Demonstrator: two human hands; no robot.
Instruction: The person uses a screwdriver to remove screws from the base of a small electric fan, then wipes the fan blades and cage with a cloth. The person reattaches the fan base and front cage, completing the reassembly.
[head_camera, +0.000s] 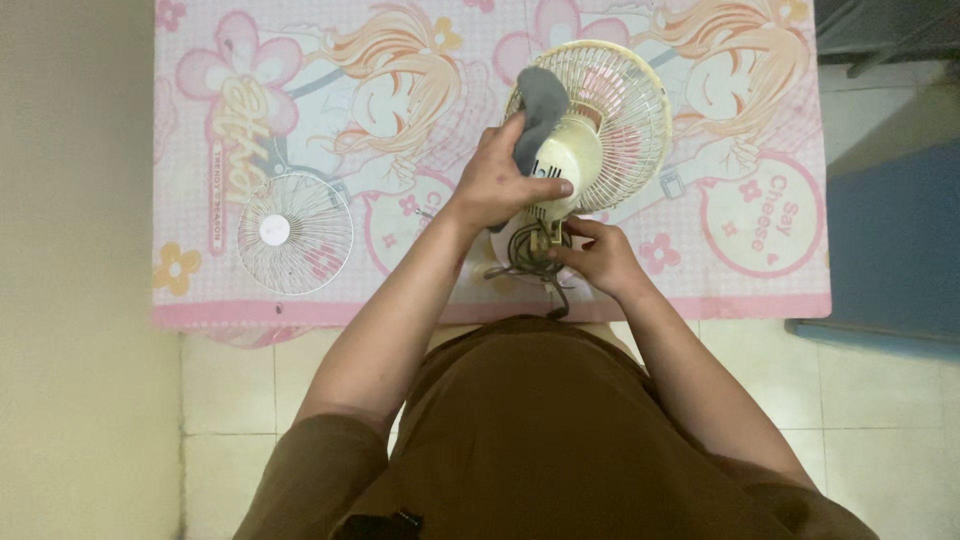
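A small cream desk fan (610, 120) stands on a table with a pink cartoon-print cover (250, 300); its rear grille faces up and right. My left hand (505, 180) presses a grey cloth (540, 105) against the fan's motor housing. At the fan's base, beside the coiled dark cord (530, 255), my right hand (600, 255) grips the stand. The fan's detached white front grille (294, 232) lies flat on the cover to the left.
A cream wall (75, 270) runs along the left. White floor tiles (870, 420) lie below the table. A blue surface (890, 250) sits at the right, with a dark object in the top right corner.
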